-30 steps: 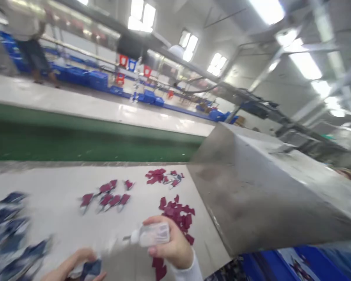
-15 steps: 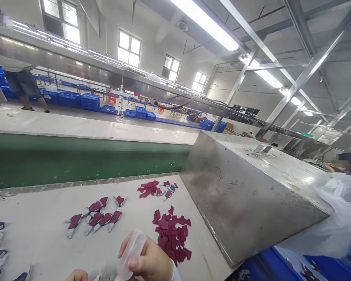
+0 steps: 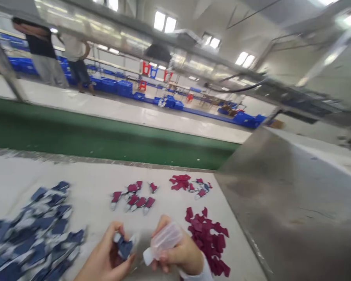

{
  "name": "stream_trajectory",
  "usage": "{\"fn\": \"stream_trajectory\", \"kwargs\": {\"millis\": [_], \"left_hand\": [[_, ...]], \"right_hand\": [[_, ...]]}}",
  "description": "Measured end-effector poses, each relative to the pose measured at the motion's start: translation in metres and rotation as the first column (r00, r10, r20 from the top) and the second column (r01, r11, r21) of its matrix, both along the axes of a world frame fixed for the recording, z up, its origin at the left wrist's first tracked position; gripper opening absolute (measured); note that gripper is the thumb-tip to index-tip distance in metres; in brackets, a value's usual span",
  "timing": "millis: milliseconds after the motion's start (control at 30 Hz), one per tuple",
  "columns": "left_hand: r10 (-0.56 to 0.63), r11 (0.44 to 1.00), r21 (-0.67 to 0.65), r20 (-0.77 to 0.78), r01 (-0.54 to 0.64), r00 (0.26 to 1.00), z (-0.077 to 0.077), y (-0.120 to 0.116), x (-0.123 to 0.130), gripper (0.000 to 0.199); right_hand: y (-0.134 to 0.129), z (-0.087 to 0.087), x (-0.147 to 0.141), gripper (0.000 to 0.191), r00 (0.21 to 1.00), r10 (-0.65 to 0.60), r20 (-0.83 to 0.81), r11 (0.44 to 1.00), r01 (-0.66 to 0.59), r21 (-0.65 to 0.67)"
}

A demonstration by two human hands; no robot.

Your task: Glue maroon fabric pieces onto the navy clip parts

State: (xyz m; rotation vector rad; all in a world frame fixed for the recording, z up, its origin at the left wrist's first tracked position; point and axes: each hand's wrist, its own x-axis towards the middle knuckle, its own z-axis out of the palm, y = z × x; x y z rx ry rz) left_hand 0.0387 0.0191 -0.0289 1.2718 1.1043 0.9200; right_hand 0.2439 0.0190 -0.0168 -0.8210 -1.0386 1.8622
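My left hand [image 3: 109, 251] grips a small dark blue and white fabric piece [image 3: 124, 248] between thumb and fingers. In my right hand [image 3: 183, 251] is a translucent squeeze bottle [image 3: 167, 239], tilted so that its white cap points left toward the fabric piece; the two are apart. Just right of that hand lies a heap of maroon pieces [image 3: 206, 238]. Beyond my hands sit several maroon-topped pieces with white tabs [image 3: 133, 200]. On the left a large spread of dark blue and white pieces [image 3: 32, 234] covers the table. Motion blurs the view somewhat.
A large metal box [image 3: 292, 203] bounds the white table [image 3: 99, 175] on the right. Another maroon group [image 3: 180, 182] lies at the back beside it. Behind runs a green belt [image 3: 119, 136]. Two people [image 3: 43, 54] stand farther off near blue crates [image 3: 124, 88].
The view has swung left and down, so both hands and the blue pieces show more. The bottle has gone from nearly upright to tilted, cap toward the left hand.
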Motion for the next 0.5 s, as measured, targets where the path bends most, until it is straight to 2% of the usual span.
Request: {"fn": "stream_trajectory", "kwargs": {"millis": [100, 167, 267, 367, 500], "left_hand": [[-0.155, 0.987, -0.059, -0.041, 0.152, 0.987, 0.012, -0.003, -0.006, 0.032], [-0.269, 0.958, -0.115, -0.045, 0.263, 0.962, 0.019, -0.003, -0.009, 0.03], [-0.323, 0.937, -0.153, -0.048, 0.313, 0.945, 0.026, -0.002, -0.011, 0.03], [-0.323, 0.94, -0.136, -0.063, 0.312, 0.944, 0.026, -0.002, -0.012, 0.033], [-0.349, 0.931, -0.133, -0.056, 0.34, 0.935, 0.023, -0.003, -0.014, 0.034]], "right_hand": [[-0.019, 0.03, 0.005, 0.04, 0.998, -0.056, 0.037, 0.998, 0.056, -0.005], [-0.023, 0.054, 0.003, 0.035, 0.944, -0.147, 0.294, 0.989, 0.135, 0.059], [-0.022, 0.082, -0.012, 0.031, 0.822, -0.19, 0.537, 0.981, 0.179, 0.073], [-0.02, 0.09, -0.029, 0.027, 0.74, -0.181, 0.648, 0.982, 0.174, 0.077], [-0.023, 0.082, -0.034, 0.024, 0.684, -0.165, 0.711, 0.985, 0.149, 0.085]]}}
